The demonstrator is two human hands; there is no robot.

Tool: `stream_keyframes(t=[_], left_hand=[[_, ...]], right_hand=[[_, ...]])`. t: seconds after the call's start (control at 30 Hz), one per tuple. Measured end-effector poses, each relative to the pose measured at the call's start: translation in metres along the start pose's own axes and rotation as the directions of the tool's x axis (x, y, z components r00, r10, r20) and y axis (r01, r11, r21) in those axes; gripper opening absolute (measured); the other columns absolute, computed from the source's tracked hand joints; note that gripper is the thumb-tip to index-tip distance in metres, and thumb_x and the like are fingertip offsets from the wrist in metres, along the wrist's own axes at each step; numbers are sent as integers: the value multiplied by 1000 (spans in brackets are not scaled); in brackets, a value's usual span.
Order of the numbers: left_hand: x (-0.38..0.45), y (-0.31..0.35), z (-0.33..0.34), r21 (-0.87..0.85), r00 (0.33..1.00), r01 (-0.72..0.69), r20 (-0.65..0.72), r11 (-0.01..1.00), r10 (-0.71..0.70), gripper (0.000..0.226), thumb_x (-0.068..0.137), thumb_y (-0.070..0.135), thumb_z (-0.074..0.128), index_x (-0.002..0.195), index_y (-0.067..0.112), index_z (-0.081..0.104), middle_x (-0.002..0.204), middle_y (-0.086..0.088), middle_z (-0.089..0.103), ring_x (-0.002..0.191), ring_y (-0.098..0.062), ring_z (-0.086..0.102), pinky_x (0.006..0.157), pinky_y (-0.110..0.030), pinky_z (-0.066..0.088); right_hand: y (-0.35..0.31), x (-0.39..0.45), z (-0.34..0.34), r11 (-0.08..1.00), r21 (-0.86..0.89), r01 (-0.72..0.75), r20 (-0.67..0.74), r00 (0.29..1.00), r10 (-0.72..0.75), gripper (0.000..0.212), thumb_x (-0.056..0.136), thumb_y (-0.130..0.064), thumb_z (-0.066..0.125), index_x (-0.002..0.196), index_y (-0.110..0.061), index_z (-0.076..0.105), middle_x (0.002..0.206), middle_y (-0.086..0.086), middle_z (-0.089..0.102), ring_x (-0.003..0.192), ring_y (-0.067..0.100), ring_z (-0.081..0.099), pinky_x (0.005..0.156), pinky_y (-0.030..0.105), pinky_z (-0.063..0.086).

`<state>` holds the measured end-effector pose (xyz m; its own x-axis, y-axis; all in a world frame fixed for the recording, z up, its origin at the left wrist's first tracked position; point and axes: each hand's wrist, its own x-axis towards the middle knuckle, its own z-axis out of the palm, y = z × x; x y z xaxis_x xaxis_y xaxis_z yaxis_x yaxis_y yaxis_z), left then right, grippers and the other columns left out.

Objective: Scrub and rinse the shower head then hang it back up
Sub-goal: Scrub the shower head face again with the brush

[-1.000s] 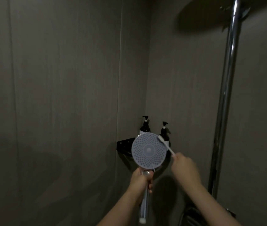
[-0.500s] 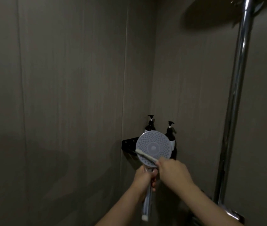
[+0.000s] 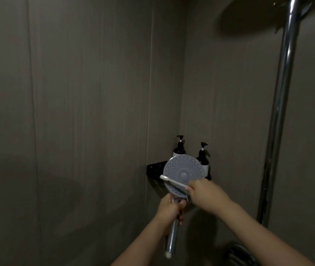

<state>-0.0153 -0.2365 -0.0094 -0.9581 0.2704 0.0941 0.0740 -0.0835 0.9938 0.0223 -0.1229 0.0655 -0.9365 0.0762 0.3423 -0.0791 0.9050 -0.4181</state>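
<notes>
Since a second ago the toothbrush (image 3: 174,183) has swung from the upper right edge of the spray face down to the lower left, so now it lies slanted across the bottom part of the disc with the bristle end poking just past the left rim. Closest to the camera, both bare forearms come up from the bottom of the view. My left hand (image 3: 169,211) is wrapped around the chrome handle right under the disc, holding the shower head (image 3: 183,170) upright with the nozzle face turned toward me, and the rest of the handle hangs down below the fist. My right hand (image 3: 205,194) is curled around the brush handle, knuckles up, sitting just at the lower right edge of the disc. Right behind the head there's a black corner shelf (image 3: 153,168) fixed where the two walls meet, with two dark pump bottles on it, the left bottle (image 3: 179,147) and the right bottle (image 3: 202,157), both partly hidden by the disc. Off to the right a chrome riser pipe (image 3: 279,116) runs up the wall, and up top there's a big round overhead shower plate (image 3: 248,18), pretty dark. Lighting is dim so finer detail is hard to make out.
</notes>
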Motion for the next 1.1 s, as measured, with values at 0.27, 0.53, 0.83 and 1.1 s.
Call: stream_keyframes(t=[0.27, 0.53, 0.83, 1.1], left_hand=[[-1, 4, -1, 46, 1000, -31, -5, 998, 31, 21, 83, -4, 51, 78, 16, 55, 58, -2, 52, 42, -10, 46, 39, -20, 39], [-6, 9, 5, 60, 999, -51, -3, 997, 51, 22, 85, -8, 48, 76, 12, 49, 56, -6, 45, 38, -11, 39, 38, -21, 34], [-6, 15, 7, 110, 998, -56, 27, 992, 53, 18, 85, -6, 49, 96, 9, 53, 73, -7, 54, 52, -15, 46, 47, -25, 39], [-3, 12, -4, 129, 999, -41, 35, 991, 37, 21, 85, -2, 50, 90, 18, 53, 71, -3, 54, 49, -12, 46, 44, -25, 38]], right_hand=[[4, -8, -10, 996, 87, -15, -24, 1000, 17, 27, 94, -30, 42, 75, -20, 58, 75, 4, 61, 65, 17, 57, 51, 24, 38], [11, -2, -13, 988, 123, -89, -137, 985, 106, 31, 96, -28, 39, 79, -14, 61, 66, 0, 54, 56, 12, 52, 49, 23, 38], [8, 4, -22, 985, 139, -102, -95, 989, 116, 36, 95, -27, 42, 61, -20, 51, 59, -2, 52, 49, 8, 47, 39, 19, 33], [7, 8, -40, 975, 178, -132, -56, 988, 144, 40, 94, -26, 44, 55, -18, 52, 54, -2, 51, 47, 7, 47, 31, 12, 33]])
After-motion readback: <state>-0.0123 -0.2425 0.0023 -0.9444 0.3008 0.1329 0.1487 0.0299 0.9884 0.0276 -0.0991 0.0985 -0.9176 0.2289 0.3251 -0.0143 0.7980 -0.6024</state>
